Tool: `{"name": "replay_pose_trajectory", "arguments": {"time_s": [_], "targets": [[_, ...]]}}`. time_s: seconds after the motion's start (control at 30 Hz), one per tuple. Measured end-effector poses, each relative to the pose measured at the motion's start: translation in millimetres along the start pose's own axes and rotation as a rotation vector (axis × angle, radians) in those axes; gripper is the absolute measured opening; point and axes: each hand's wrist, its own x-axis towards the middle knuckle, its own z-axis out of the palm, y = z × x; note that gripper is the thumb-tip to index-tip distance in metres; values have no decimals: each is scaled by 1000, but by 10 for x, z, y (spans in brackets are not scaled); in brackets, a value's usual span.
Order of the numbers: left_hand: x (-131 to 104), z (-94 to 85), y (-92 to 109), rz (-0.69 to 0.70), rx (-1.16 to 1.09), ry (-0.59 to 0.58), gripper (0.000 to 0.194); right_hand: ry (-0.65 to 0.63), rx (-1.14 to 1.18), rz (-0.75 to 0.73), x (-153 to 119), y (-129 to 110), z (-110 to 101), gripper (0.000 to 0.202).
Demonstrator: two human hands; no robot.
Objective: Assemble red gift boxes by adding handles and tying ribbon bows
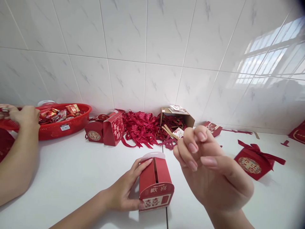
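A red gift box (156, 178) with pale printed characters on its front stands in the middle of the white table, a narrow slit open along its top. My left hand (127, 187) grips its left side, fingers on the upper edge and thumb near the front corner. To the right of the box my right hand (209, 168) is raised, palm up with loosely curled fingers apart and nothing in it. Behind them lie a heap of red ribbons (141, 127) and a cardboard box (189, 120) holding more dark red ribbon, with white cards on top.
Another person's hand (26, 117) reaches to a red basket (81, 119) of wrapped sweets at the left. Two red boxes (114, 128) stand beside it. A ribbon-tied box (254, 162) sits at the right. A tiled wall (166, 86) closes off the back.
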Motion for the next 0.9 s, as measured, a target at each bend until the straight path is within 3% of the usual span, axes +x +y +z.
{"name": "replay_pose_trajectory", "arguments": {"time_s": [0.33,0.67,0.9], "targets": [[-16,-4,0,-25,-21,-26,92,92,-68,-118,38,38,63,27],[8,30,-27,34,-8,37,91,10,-2,-156,0,2,79,23],[-13,18,-51,-1,27,17,92,-10,-5,-149,-35,-9,101,23]]}}
